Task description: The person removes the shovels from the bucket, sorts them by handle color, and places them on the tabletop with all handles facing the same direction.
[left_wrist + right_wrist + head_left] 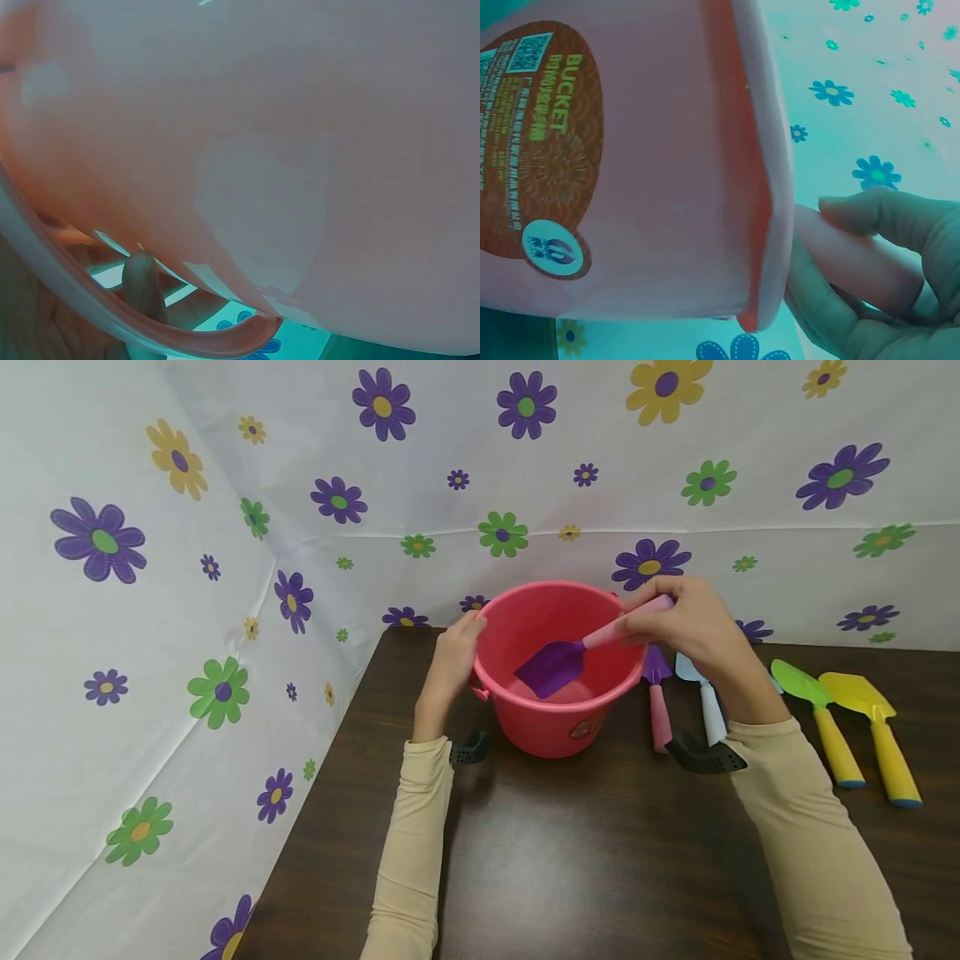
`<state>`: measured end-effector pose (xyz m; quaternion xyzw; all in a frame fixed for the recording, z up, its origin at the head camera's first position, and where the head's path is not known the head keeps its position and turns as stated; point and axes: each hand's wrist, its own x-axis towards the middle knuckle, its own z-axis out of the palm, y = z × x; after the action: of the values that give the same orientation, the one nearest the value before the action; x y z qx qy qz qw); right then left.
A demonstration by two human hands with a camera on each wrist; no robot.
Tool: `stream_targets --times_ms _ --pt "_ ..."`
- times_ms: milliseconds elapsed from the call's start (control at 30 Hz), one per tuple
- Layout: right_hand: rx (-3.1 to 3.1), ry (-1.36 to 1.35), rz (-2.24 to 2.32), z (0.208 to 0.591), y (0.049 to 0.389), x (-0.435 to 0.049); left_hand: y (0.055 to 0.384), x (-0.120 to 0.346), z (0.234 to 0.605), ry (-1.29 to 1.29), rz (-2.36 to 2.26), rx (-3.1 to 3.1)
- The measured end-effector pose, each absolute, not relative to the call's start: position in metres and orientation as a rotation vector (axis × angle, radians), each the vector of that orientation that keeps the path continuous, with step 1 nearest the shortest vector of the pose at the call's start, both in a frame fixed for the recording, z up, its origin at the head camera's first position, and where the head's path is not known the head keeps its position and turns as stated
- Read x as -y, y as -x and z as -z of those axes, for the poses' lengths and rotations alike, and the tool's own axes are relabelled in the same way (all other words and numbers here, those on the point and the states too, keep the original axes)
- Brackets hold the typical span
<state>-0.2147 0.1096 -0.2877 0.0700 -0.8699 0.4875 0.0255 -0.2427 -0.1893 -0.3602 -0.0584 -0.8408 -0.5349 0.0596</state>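
A pinkish-red bucket (540, 727) stands upright on the dark table, its mouth tilted toward the head camera. My left hand (453, 656) grips the bucket's left rim, and in the left wrist view the bucket wall (300, 187) fills most of the picture. With my right hand (686, 618) I hold a toy shovel by its pink handle (607, 633), over the right rim. Its purple blade (552, 668) points down into the bucket. In the right wrist view the thumb and fingers close round the pink handle (862, 259) just beyond the rim, where the blade is hidden.
Right of the bucket lie more toy shovels: a purple one with a pink handle (660, 714), a light blue one (711, 706), a green one with a yellow handle (832, 739) and a yellow one (888, 752). A flower-patterned sheet (450, 568) hangs behind and at left.
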Motion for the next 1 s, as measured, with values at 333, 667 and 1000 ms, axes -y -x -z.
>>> stream_targets --times_ms 333,667,1000 --pt "2.49 -0.097 -1.618 0.3 0.193 -0.128 0.243 0.188 0.361 0.18 1.625 2.554" --pt "2.239 -0.132 -1.846 0.308 0.174 -0.142 0.243 0.187 0.359 0.156 1.614 2.557" --pt "1.742 -0.179 -2.165 0.308 0.156 -0.156 0.242 0.189 0.359 0.146 1.577 2.561"
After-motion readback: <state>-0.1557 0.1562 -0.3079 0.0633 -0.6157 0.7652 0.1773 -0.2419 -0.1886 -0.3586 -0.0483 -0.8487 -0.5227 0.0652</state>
